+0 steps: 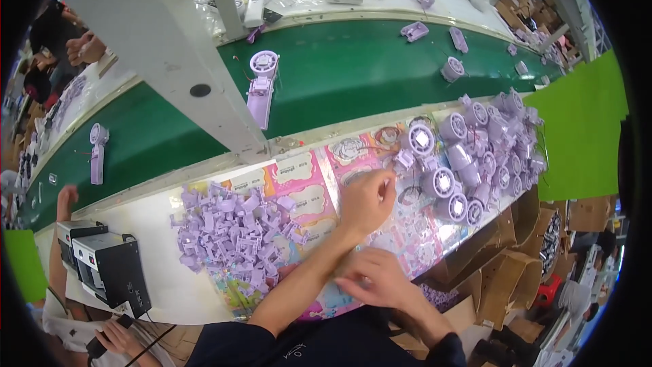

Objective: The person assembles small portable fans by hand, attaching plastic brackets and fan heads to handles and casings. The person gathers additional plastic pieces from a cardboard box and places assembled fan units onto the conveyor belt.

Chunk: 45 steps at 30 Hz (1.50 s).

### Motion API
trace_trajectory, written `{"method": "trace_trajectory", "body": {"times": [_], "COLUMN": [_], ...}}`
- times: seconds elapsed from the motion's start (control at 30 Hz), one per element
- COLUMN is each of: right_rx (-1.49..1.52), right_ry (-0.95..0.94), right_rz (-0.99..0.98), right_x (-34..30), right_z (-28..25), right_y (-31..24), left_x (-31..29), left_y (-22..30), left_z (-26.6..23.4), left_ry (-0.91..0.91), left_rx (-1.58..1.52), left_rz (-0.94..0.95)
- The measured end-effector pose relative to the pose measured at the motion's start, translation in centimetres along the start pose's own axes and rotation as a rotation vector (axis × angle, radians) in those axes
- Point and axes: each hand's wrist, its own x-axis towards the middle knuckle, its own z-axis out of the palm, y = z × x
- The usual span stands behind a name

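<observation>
My left hand [367, 202] reaches across the worktable, its fingers curled beside the heap of round lilac fan housings [464, 163]. A housing with a white square centre [420, 138] and a small lilac bracket [405, 158] lie just beyond it. What the curled fingers hold, if anything, is hidden. Nearer to me is my right hand [380, 277], bent inward next to my left forearm, its fingers curled and partly hidden; I cannot make out anything in them. Left of my left arm lies a pile of small lilac plastic brackets [234, 238].
Behind the table runs a green conveyor belt [326, 61], carrying a lilac fan assembly [261, 92] and scattered lilac parts. A grey metal post [170, 47] slants over it. Black boxes [112, 268] stand at left, near another person's arm [60, 251]. Cardboard boxes [506, 285] stand lower right.
</observation>
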Motion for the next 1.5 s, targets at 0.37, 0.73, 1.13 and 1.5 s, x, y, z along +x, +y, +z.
{"method": "trace_trajectory", "body": {"times": [0.37, 0.73, 1.13, 1.5], "right_rx": [-0.406, -0.231, -0.129, -0.204], "right_ry": [-0.136, -0.142, -0.177, -0.189], "right_rz": [-0.397, -0.345, -0.185, -0.289], "right_x": [12.7, 11.6, 11.3, 11.0], "right_z": [5.8, 5.2, 4.1, 3.5], "right_y": [3.8, 4.9, 5.7, 6.1], "left_x": [0.9, 0.3, -0.3, 0.3], "left_y": [-0.8, -1.0, -2.1, -1.8], "left_z": [-0.6, 0.0, 2.0, 1.7], "left_ry": [-0.167, -0.178, -0.032, 0.05], "left_rx": [0.35, 0.601, 0.62, 0.579], "left_rz": [0.324, 0.426, 0.461, 0.414]}}
